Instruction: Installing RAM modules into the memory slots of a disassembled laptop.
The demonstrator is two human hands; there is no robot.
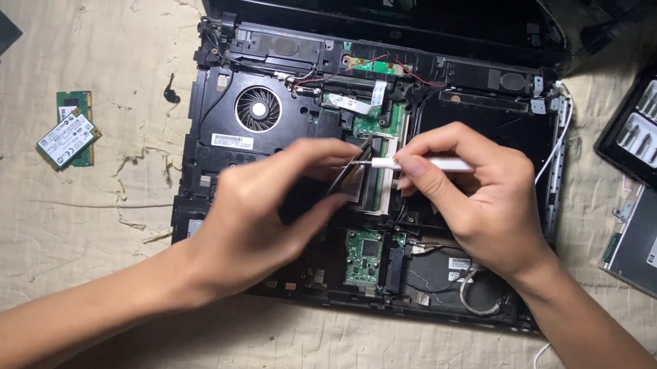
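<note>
A small dark component (348,180) sits tilted at the centre of the opened laptop (276,63), just right of its fan (258,108); the left hand (260,210) pinches it between thumb and fingertips. The right hand (467,196) grips a white tool (421,165), tip touching the component.

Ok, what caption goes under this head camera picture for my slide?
Left hand and right hand, holding a white tool, work inside an opened laptop.

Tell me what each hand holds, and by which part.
Right hand pinches a white slim tool around its middle. Left hand grips a dark flat part by its upper edge; its kind cannot be told.
</note>
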